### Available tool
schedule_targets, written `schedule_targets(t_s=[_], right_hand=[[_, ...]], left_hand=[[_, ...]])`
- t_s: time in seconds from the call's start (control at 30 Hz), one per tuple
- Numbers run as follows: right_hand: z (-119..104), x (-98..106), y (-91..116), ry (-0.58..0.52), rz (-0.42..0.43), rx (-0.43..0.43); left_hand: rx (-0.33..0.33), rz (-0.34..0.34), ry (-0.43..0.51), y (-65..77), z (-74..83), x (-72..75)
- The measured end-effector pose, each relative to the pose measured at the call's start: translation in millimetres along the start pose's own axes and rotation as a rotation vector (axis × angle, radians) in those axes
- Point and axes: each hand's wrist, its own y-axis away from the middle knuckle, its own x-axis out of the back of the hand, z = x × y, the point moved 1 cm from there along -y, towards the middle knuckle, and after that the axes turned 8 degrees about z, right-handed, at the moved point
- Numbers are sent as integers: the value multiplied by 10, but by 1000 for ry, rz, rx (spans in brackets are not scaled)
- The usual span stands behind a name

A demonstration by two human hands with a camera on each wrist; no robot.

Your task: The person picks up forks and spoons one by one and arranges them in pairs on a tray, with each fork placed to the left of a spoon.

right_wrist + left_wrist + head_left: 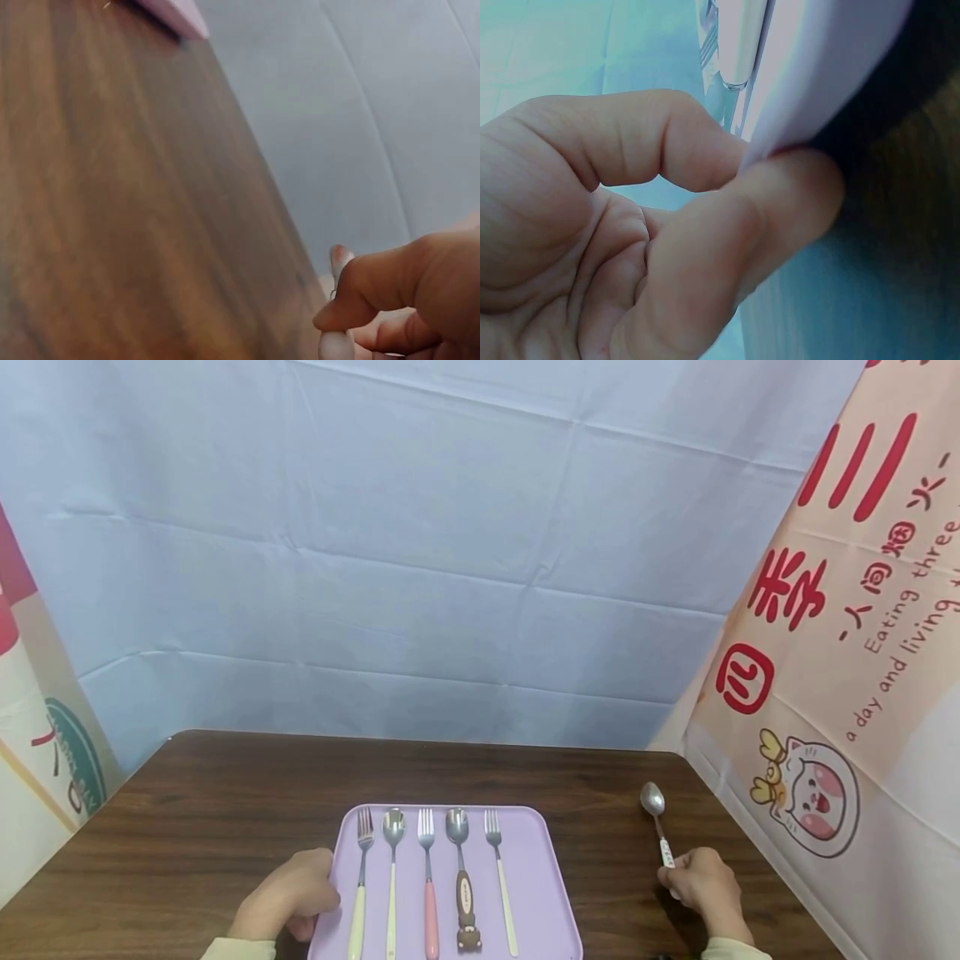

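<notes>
My left hand pinches the left rim of a lilac tray, thumb on one face and finger on the other in the left wrist view. Side by side on the tray lie a fork with a pale yellow handle, a spoon with a cream handle, a fork with a pink handle, a spoon with a brown bear handle and a slim cream-handled fork. Right of the tray, my right hand grips another spoon by its white patterned handle, bowl pointing away from me.
Dark wood-grain tabletop surrounds the tray. Behind it hangs a pale blue cloth, and a printed cloth borders the right side. A small dark object peeks in at the bottom edge near my right hand.
</notes>
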Motion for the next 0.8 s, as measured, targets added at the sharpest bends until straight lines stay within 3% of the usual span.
schedule_targets(t_s=[0.3, 0.8], right_hand=[[-91, 33, -24, 7, 25, 18], [-254, 9, 66, -6, -30, 14]], left_hand=[[-7, 7, -3, 2, -2, 11], [-6, 5, -2, 8, 16, 13]])
